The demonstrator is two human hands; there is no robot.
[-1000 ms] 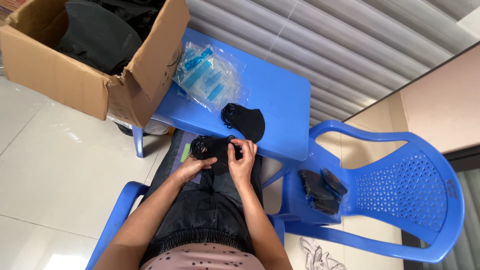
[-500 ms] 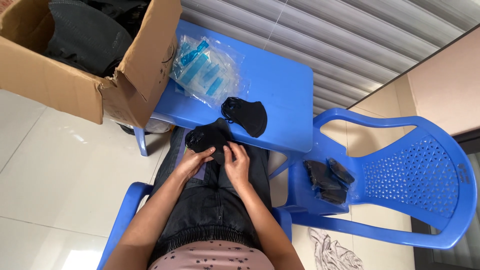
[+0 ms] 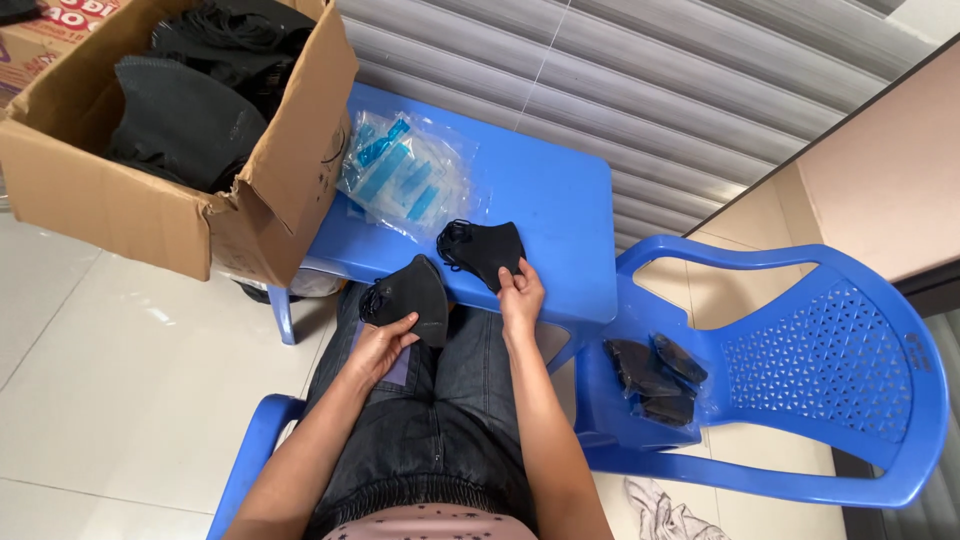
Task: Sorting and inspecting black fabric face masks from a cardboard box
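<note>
I sit on a blue chair with my lap under the near edge of a small blue table (image 3: 560,200). My left hand (image 3: 380,345) holds a folded black face mask (image 3: 412,292) over my lap at the table's edge. My right hand (image 3: 521,297) touches the near edge of a second black face mask (image 3: 487,252) that lies flat on the table. Whether those fingers pinch it or only rest on it is unclear.
A stack of clear packets with blue contents (image 3: 405,175) lies on the table's far left. An open cardboard box (image 3: 200,215) full of black masks stands to the left. A blue plastic chair (image 3: 850,370) at right carries bagged black masks (image 3: 655,375).
Both hands were working one mask together over my lap. Now they have parted: the left hand keeps that mask, and the right hand has reached to the mask on the table.
</note>
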